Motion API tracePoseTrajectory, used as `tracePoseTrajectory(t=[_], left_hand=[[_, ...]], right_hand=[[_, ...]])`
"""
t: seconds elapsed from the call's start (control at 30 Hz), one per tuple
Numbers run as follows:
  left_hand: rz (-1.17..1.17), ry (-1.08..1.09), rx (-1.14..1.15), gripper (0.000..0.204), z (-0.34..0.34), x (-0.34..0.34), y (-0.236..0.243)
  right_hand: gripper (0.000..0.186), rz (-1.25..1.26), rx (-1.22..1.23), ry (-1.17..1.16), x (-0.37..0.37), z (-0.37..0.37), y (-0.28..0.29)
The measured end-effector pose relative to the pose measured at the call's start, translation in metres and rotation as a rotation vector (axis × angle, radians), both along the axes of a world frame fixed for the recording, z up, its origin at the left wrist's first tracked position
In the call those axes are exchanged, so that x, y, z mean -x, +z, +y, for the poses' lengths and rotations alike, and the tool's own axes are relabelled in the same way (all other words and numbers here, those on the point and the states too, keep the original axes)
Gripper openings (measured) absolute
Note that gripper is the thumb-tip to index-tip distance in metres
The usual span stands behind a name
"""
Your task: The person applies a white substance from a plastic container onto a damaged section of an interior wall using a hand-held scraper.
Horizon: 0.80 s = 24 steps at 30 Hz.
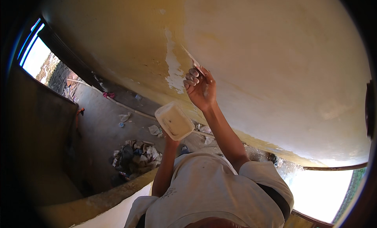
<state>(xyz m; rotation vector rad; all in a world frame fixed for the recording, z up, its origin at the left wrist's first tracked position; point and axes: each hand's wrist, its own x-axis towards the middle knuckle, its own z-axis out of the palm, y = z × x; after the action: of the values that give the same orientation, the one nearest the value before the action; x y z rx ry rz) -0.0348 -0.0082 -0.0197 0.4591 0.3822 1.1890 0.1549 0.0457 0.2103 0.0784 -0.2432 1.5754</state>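
We note the left hand (173,142) holding a pale rectangular tub (161,119) from beneath, fingers hidden; inside, pale smears, one dark streak. The right hand (202,86), fingers curled closed, grips a thin blade (192,59) by the patchy wall (251,43). Shirt (208,181) print: unreadable.

A: what's the room like?
B: pretty rough tbh. I've got one big wall (282,71), mustard on the left, pale on the right. Grey floor (96,110), long pale pipe (133,109) along it, plus a rubbish heap (135,159).
A: light?
B: harsh daylight, I see an upper-left opening (36,57) and a lower-right opening (318,190) blown out white.
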Motion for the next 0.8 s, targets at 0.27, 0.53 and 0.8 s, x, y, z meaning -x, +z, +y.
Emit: tracePoseTrajectory(t=[0.27,0.53,0.8], left_hand=[[0.023,0.047,0.075,0.064,0.014,0.037,0.01],[-0.003,-0.056,0.103,0.061,0.011,0.015,0.007],[0.009,-0.306,0.255,0.059,-0.004,-0.065,0.022]], right_hand=[[0.027,0.402,-0.17,0.026,-0.004,0.05,0.02],[0.025,0.46,-0.299,-0.042,-0.05,-0.007,0.031],[0.021,0.422,-0.451,-0.109,-0.122,-0.096,0.037]])
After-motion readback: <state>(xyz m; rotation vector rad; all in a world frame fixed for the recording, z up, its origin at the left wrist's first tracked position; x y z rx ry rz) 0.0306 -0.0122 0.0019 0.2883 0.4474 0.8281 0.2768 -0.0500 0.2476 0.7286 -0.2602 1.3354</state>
